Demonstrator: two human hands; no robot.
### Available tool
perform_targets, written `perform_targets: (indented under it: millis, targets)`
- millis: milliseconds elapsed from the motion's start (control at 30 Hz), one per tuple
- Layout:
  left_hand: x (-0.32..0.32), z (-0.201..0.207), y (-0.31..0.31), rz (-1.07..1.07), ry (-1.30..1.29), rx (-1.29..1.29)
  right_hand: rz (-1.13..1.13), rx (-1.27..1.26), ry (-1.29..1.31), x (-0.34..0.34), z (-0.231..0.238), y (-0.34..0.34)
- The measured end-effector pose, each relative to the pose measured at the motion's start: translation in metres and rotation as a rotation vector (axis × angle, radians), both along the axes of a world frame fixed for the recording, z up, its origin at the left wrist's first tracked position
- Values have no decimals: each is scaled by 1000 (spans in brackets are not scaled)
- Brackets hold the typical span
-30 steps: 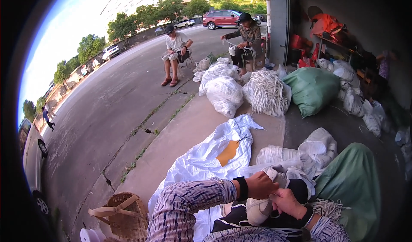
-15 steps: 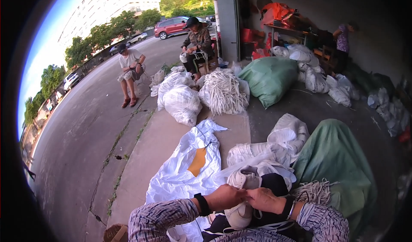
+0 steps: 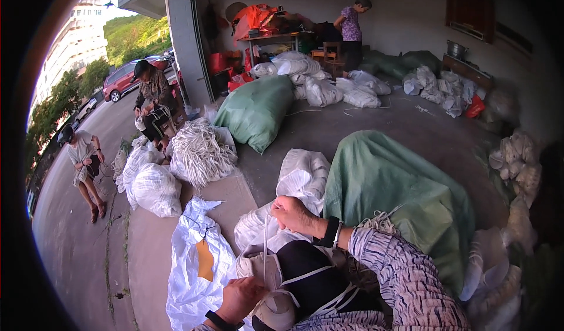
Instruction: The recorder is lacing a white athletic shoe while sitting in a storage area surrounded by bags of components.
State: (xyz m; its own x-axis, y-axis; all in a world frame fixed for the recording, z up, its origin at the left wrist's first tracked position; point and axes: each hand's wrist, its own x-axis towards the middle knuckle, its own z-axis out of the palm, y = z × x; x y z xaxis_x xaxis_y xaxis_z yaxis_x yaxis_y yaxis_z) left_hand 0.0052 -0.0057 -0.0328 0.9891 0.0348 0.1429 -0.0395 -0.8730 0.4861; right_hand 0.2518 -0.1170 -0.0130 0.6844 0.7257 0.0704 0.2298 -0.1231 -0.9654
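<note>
A beige sneaker [image 3: 275, 312] rests at my lap, over dark cloth [image 3: 308, 267]. At its side my left hand [image 3: 242, 297] is closed on it, fingertips by the lacing; part of the grip is hidden. A white shoelace [image 3: 265, 237] rises taut from the shoe. Its upper end is pinched in my right hand [image 3: 295, 216], which is lifted above the shoe. Loose white laces [image 3: 338, 303] trail over the dark cloth to the right.
A green sack [image 3: 388, 178] stands right of my hands, with white bags [image 3: 302, 175] beyond. A white plastic sheet [image 3: 197, 260] lies left. Farther off are a heap of laces [image 3: 200, 152], another green sack [image 3: 255, 111], two seated people and one standing.
My hands were together over the shoe; the right has risen away, drawing the shoelace up, while the left stays low by the shoe. The view has swung right.
</note>
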Motion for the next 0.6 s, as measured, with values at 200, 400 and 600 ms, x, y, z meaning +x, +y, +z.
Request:
perform_targets:
  millis: [200, 400, 600]
  targets:
    - [41, 22, -7, 170, -383, -738, 417, -37, 31, -40, 53, -8]
    - [53, 50, -3, 185, -155, -1032, 506, 18, -152, -47, 45, -12]
    - [47, 66, -3, 180, 109, -1131, 493, 25, -276, -46, 47, -22]
